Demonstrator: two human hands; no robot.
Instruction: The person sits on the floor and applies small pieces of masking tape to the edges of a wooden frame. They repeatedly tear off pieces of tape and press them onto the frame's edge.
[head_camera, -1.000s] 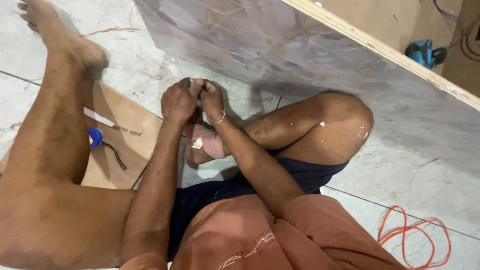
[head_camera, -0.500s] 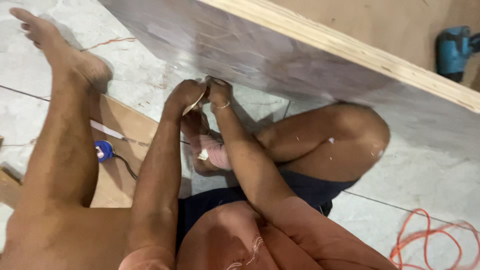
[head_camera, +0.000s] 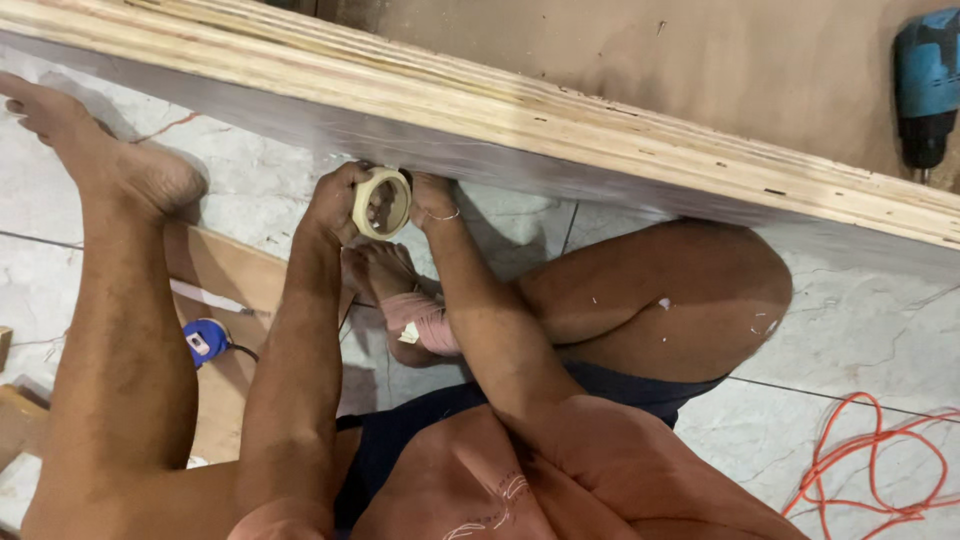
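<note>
My left hand (head_camera: 338, 203) grips a roll of beige masking tape (head_camera: 382, 203), held up against the lower edge of a long plywood board (head_camera: 560, 125). My right hand (head_camera: 430, 196) is beside the roll, its fingers tucked under the board's grey-laminated face where I cannot see them. I sit on the floor with my left leg stretched out and my right leg folded. My right foot (head_camera: 405, 310) lies below the hands and has a pink wrap around it.
A blue power drill (head_camera: 925, 90) lies on the brown board surface at the top right. An orange cable (head_camera: 870, 455) coils on the marble floor at the lower right. A blue tape measure (head_camera: 205, 342) rests on a plywood piece by my left leg.
The view has tilted up, and the board's layered edge now fills the top. My hands have risen to the board's edge, and the tape roll now shows in my left hand.
</note>
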